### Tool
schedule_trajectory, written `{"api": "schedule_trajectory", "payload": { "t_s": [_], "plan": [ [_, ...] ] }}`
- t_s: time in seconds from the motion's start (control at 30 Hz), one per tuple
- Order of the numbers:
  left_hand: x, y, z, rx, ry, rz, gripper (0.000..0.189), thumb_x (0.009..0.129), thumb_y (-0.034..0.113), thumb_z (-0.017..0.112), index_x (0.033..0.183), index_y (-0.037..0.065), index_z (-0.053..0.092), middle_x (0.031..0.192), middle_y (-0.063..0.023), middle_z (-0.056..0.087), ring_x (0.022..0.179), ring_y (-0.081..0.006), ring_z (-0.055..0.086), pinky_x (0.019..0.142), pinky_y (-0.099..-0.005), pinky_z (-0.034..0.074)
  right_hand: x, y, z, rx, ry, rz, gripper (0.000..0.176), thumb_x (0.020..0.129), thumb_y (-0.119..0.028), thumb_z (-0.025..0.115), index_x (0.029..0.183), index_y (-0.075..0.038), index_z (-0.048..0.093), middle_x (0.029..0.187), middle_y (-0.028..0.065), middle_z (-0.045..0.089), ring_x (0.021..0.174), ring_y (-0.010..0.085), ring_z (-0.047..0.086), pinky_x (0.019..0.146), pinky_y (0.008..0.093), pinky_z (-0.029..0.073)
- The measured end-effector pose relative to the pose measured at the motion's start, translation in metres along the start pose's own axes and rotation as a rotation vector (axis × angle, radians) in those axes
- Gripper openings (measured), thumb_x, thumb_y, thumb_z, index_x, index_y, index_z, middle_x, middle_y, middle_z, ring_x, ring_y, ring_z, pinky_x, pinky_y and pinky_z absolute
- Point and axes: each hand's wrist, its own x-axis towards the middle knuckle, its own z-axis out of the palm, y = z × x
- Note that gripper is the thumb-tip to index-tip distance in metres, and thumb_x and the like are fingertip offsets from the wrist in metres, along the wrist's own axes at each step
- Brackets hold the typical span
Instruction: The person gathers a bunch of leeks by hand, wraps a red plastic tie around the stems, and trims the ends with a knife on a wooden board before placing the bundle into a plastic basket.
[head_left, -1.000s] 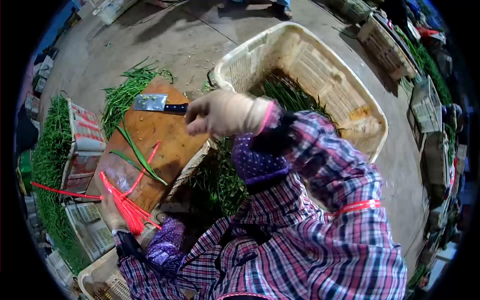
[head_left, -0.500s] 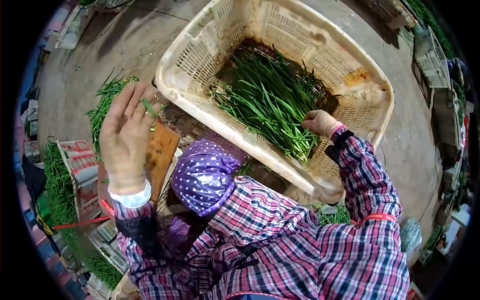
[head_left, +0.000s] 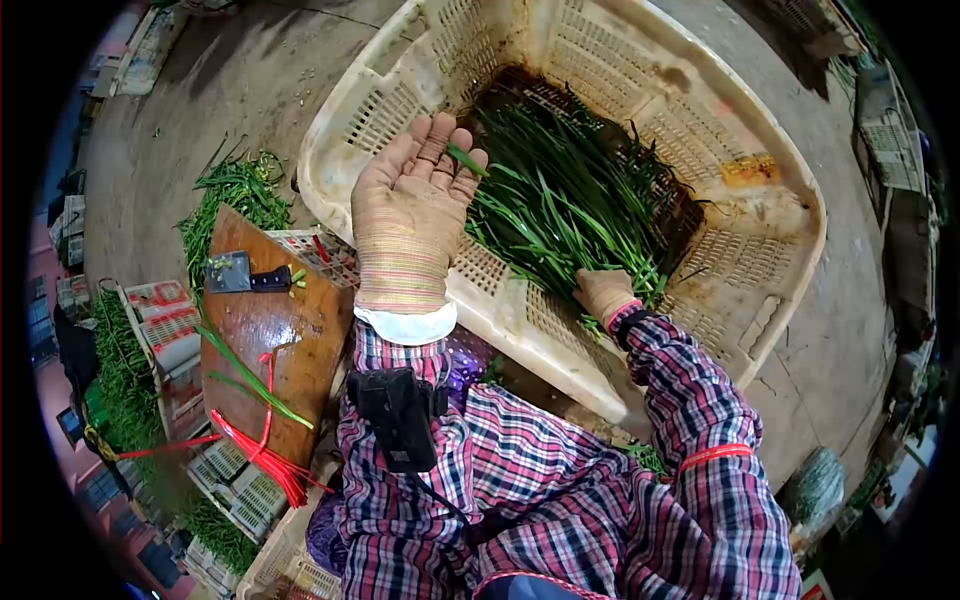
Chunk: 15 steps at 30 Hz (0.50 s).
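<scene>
The left hand [head_left: 415, 190] is hovering flat and spread wide, palm facing the camera, over the near-left rim of a cream plastic basket [head_left: 770, 290], gripping nothing (though a single green blade [head_left: 466, 160] is lying across its fingertips). At about four o'clock from it, the right hand [head_left: 603, 293] is closing around the cut ends of the chives [head_left: 560, 190], which are lying in a loose heap inside the basket, their tips pointing toward twelve o'clock and their stems toward the wearer. Both hands are wearing pale knit gloves, and the sleeves are showing a red-and-blue check. The basket is sitting tilted on the concrete floor [head_left: 230, 80], filling the upper middle of the view. At nine o'clock from the left hand a wooden board [head_left: 300, 330] is resting on small crates, carrying a cleaver [head_left: 232, 272] at its far end, a few long green leaves [head_left: 245, 372] across its middle and a bunch of red ties [head_left: 268, 458] at its near end. Beyond the board, toward eleven o'clock, a pile of green trimmings [head_left: 235, 188] is lying on the floor.
</scene>
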Motion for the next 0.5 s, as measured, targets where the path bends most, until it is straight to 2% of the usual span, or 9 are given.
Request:
{"api": "schedule_trajectory", "payload": {
  "t_s": [0.1, 0.2, 0.23, 0.27, 0.3, 0.33, 0.37, 0.4, 0.5],
  "plan": [
    [0.004, 0.001, -0.004, -0.02, -0.001, -0.002, 0.027, 0.087, 0.013, 0.05, 0.109, -0.001, 0.049, 0.106, -0.0152, 0.054, 0.096, -0.0279, 0.054, 0.086, -0.0457, 0.046, 0.0, -0.001, -0.005, -0.033, -0.048, 0.03, 0.025, 0.082, -0.034, 0.057, 0.09, -0.01, 0.06, 0.077, 0.0103, 0.063, 0.076, 0.0305, 0.062, 0.067, 0.0425, 0.048],
    [0.01, -0.004, -0.013, 0.011, -0.021, -0.014, 0.026, 0.086, 0.011, 0.051, 0.108, -0.002, 0.05, 0.106, -0.0159, 0.054, 0.095, -0.0278, 0.054, 0.086, -0.0451, 0.046, -0.031, -0.002, -0.074, 0.213, 0.149, -0.009, 0.021, 0.084, -0.031, 0.055, 0.088, -0.012, 0.062, 0.078, 0.0108, 0.064, 0.076, 0.0302, 0.062, 0.067, 0.0413, 0.048],
    [0.011, -0.005, -0.015, 0.002, -0.008, -0.036, 0.026, 0.085, 0.012, 0.052, 0.107, -0.002, 0.05, 0.107, -0.0161, 0.054, 0.095, -0.0279, 0.054, 0.085, -0.0451, 0.046, -0.035, 0.006, -0.093, 0.333, 0.238, -0.012, 0.018, 0.081, -0.029, 0.061, 0.086, -0.011, 0.062, 0.079, 0.0106, 0.064, 0.075, 0.031, 0.061, 0.068, 0.0398, 0.048],
    [0.011, -0.006, -0.016, 0.006, -0.015, -0.051, 0.026, 0.085, 0.012, 0.052, 0.107, -0.003, 0.05, 0.107, -0.0161, 0.054, 0.095, -0.0281, 0.054, 0.085, -0.0452, 0.046, -0.039, 0.016, -0.111, 0.515, 0.433, -0.166, 0.015, 0.08, -0.023, 0.065, 0.085, -0.009, 0.063, 0.074, 0.0095, 0.063, 0.07, 0.0259, 0.061, 0.066, 0.035, 0.049],
    [0.011, -0.007, -0.017, 0.01, -0.024, -0.064, 0.026, 0.085, 0.012, 0.053, 0.106, -0.003, 0.051, 0.107, -0.0162, 0.054, 0.095, -0.0282, 0.054, 0.085, -0.0453, 0.046, -0.054, 0.01, -0.15, 0.801, 0.357, -0.048, 0.016, 0.081, -0.019, 0.066, 0.086, -0.005, 0.063, 0.073, 0.0072, 0.062, 0.069, 0.0165, 0.06, 0.066, 0.0293, 0.048],
    [0.012, -0.008, -0.018, 0.002, -0.022, -0.076, 0.026, 0.085, 0.012, 0.053, 0.106, -0.003, 0.051, 0.107, -0.0162, 0.054, 0.095, -0.0282, 0.054, 0.085, -0.0453, 0.046, -0.064, 0.012, -0.174, 0.904, 0.481, -0.123, 0.015, 0.084, -0.016, 0.064, 0.091, -0.002, 0.064, 0.077, 0.0037, 0.063, 0.073, 0.0098, 0.057, 0.066, 0.0239, 0.047],
    [0.014, -0.007, -0.02, 0.009, -0.021, -0.077, 0.026, 0.085, 0.012, 0.052, 0.107, -0.003, 0.051, 0.107, -0.0163, 0.054, 0.095, -0.0283, 0.054, 0.085, -0.0455, 0.046, -0.085, 0.001, -0.211, 1.106, 0.442, -0.072, 0.014, 0.085, -0.012, 0.063, 0.094, -0.001, 0.065, 0.082, 0.002, 0.063, 0.074, 0.0091, 0.056, 0.066, 0.0212, 0.046],
    [0.014, -0.006, -0.02, 0.015, -0.021, -0.076, 0.027, 0.085, 0.012, 0.052, 0.107, -0.004, 0.051, 0.107, -0.0164, 0.053, 0.095, -0.0283, 0.054, 0.085, -0.0456, 0.046, -0.095, 0.0, -0.229, 1.214, 0.544, -0.098, 0.015, 0.086, -0.01, 0.062, 0.097, -0.002, 0.065, 0.082, 0.0007, 0.062, 0.073, 0.008, 0.055, 0.066, 0.0192, 0.045],
    [0.015, -0.005, -0.023, 0.031, -0.016, -0.054, 0.028, 0.085, 0.011, 0.051, 0.108, -0.004, 0.051, 0.108, -0.0169, 0.053, 0.098, -0.0287, 0.054, 0.086, -0.0457, 0.046, -0.117, 0.01, -0.256, 1.178, 0.741, -0.23, 0.015, 0.086, -0.01, 0.061, 0.098, -0.002, 0.064, 0.084, 0.0019, 0.064, 0.075, 0.0074, 0.057, 0.069, 0.0195, 0.047]
  ]
}}
